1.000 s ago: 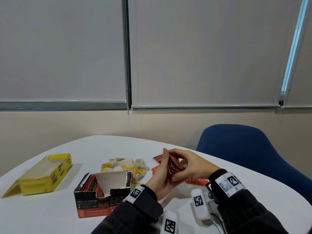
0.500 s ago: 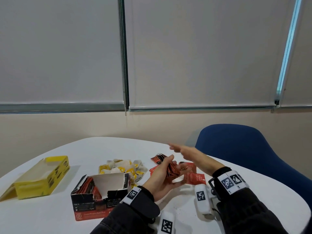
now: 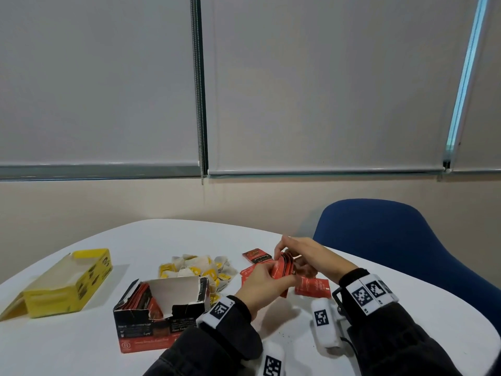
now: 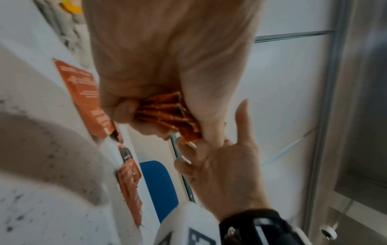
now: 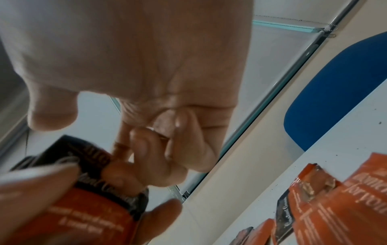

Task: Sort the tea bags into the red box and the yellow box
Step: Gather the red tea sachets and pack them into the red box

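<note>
Several red tea sachets [image 3: 283, 268] stand fanned in the left hand [image 3: 261, 287], whose fingers and thumb curl round the bundle, at about 3 o'clock from the red box [image 3: 160, 320]. Right hand [image 3: 306, 253] reaches over the fan, fingertips pinching its top edge. More red sachets [image 3: 313, 287] lie on the white table [image 3: 81, 348] beneath. Yellow tea bags [image 3: 198, 268] are heaped at 12 o'clock of the red box; the yellow box [image 3: 67, 283] lies open at its 9 o'clock.
</note>
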Demonstrator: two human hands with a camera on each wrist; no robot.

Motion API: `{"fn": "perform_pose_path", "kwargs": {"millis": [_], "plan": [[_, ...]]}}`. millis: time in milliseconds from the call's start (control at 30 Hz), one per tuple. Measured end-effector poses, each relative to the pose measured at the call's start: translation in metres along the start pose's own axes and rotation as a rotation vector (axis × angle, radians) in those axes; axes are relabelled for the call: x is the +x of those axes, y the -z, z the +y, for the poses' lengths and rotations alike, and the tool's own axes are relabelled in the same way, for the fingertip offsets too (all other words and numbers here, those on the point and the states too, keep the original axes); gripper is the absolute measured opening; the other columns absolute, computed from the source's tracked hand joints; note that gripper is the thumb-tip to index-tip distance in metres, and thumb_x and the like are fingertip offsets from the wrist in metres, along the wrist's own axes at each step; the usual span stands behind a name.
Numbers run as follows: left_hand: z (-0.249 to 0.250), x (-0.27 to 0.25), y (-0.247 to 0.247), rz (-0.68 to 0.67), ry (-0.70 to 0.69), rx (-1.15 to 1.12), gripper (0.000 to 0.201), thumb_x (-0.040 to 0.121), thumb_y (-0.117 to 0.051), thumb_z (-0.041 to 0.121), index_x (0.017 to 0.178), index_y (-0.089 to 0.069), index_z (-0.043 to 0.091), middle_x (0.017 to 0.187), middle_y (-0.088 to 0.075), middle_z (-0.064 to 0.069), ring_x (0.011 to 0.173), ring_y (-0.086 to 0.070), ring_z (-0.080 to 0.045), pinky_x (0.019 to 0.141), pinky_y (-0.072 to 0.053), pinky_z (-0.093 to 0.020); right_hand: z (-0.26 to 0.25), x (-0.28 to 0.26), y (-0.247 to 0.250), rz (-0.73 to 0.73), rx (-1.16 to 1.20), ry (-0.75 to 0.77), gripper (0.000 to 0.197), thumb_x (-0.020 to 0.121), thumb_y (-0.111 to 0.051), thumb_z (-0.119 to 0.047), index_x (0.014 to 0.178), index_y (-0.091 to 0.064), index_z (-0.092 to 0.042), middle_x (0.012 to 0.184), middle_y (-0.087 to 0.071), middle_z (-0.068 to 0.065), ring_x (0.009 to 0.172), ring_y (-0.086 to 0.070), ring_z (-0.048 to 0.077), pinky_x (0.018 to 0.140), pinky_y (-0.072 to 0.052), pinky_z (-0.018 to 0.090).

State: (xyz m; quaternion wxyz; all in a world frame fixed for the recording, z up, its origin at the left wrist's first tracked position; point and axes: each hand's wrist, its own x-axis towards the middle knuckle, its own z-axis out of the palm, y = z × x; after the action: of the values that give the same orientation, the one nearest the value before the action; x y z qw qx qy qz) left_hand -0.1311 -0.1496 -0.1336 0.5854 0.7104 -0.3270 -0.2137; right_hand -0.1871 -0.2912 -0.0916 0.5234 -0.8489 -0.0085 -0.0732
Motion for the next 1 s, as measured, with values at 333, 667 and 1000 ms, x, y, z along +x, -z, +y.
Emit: {"fn": "perform_pose_path", "kwargs": {"millis": [333,667,1000], "plan": [[0.027,-0.012,0.004,0.098,-0.074,0.529,0.032,0.068,-0.08,0.025,0.089,-0.056,0.024,0.083,-0.061,0.006,0.073,-0.059,-0.01,0.065,-0.049,-0.022,0.004,0.002,0.003,0.005,0.087,-0.128,0.019,0.083,-0.067,-0.019,0.096,-0.053,-0.015,0.068,-0.057,0.004,0.058,-0.049,0.02,0.049,-0.036,0.025],[0.05,-0.044,0.033,0.282,-0.131,1.073,0.048,0.075,-0.074,0.023,0.103,-0.037,0.01,0.097,-0.055,-0.006,0.099,-0.061,-0.029,0.071,-0.038,-0.028,-0.044,-0.002,-0.019,-0.201,0.108,-0.194,0.02,0.091,-0.065,-0.025,0.088,-0.069,-0.005,0.082,-0.068,0.01,0.065,-0.059,0.015,0.058,-0.046,0.021],[0.053,-0.069,0.108,0.171,-0.208,0.91,0.096,0.066,-0.083,0.039,0.139,-0.028,0.013,0.12,-0.059,-0.003,0.108,-0.058,-0.019,0.089,-0.047,-0.028,-0.089,0.02,-0.079,0.016,0.063,-0.148,0.007,0.084,-0.072,-0.009,0.08,-0.069,-0.005,0.067,-0.062,0.006,0.044,-0.051,0.004,0.044,-0.04,0.014]]}}
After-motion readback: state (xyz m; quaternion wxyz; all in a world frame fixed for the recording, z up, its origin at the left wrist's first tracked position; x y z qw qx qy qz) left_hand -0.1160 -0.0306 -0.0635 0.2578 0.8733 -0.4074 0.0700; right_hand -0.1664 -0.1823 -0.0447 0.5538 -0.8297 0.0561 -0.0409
